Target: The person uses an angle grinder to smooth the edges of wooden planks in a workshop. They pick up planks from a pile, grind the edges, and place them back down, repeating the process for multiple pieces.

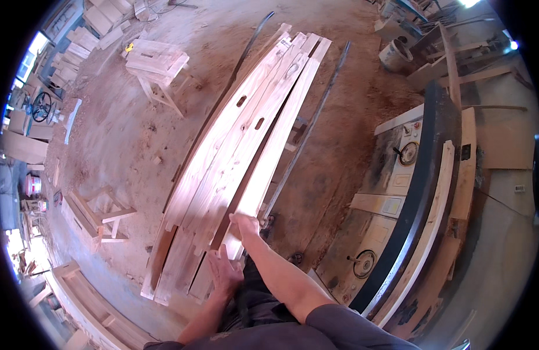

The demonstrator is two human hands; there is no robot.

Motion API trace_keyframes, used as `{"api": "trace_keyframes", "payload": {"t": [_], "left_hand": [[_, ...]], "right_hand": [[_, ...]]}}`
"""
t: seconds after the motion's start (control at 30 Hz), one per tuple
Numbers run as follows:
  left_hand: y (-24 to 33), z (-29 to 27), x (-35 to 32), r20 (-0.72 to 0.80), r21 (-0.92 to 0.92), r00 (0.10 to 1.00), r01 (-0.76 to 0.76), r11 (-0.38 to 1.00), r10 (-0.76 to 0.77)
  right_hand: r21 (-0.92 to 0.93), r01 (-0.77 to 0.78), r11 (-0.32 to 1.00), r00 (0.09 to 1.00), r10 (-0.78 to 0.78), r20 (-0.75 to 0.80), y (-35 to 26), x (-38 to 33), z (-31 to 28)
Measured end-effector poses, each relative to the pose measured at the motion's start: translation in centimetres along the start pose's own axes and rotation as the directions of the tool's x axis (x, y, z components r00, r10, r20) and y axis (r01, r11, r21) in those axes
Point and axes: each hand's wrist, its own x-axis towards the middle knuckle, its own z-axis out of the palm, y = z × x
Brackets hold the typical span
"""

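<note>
A long pale wooden plank [282, 135] lies along the right side of a stack of boards [214, 163]. My right hand [246, 226] is closed over the near part of this plank, its fingers wrapped on the edge. Just below and to the left, my left hand [225, 273] rests against the plank's near end with its fingers apart. A dark narrow gap separates the plank from the boards beside it. Two small oval slots are cut in the boards of the stack. The underside of the plank is hidden.
A woodworking machine with handwheels and a long dark bed [424, 169] stands at my right. On the left are a small wooden stool [158, 64] and a wooden frame [103, 216]. A bucket [396, 55] sits at the far right, and a thin metal bar [322, 108] runs beside the stack.
</note>
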Motion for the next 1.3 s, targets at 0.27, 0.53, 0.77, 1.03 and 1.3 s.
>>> {"api": "trace_keyframes", "payload": {"t": [0.27,0.53,0.77,1.03,1.3], "left_hand": [[6.6,0.7,3.7,0.433,-0.435,0.901,0.198,0.879,0.011],[24.7,17.7,10.7,0.609,-0.759,0.781,0.524,0.387,0.138],[34.0,25.1,-4.7,0.517,-0.743,0.824,0.298,0.599,0.232],[48.0,28.4,-7.1,0.587,-0.374,0.713,-0.182,0.909,0.384],[47.0,30.0,-13.6,0.434,-0.116,0.702,-0.579,0.807,0.565]], "right_hand": [[-0.026,0.262,0.965,0.960,-0.264,-0.095,4.6,-2.3,-17.7],[-0.382,0.108,0.918,0.963,-0.192,-0.190,10.3,-17.0,-32.9],[-0.333,0.090,0.939,0.875,-0.234,-0.423,20.2,-25.2,-39.5],[-0.776,-0.068,0.627,0.472,-0.665,-0.579,18.8,-27.7,-47.5],[-0.721,-0.354,0.595,0.384,-0.611,-0.692,26.3,-23.9,-53.2]]}}
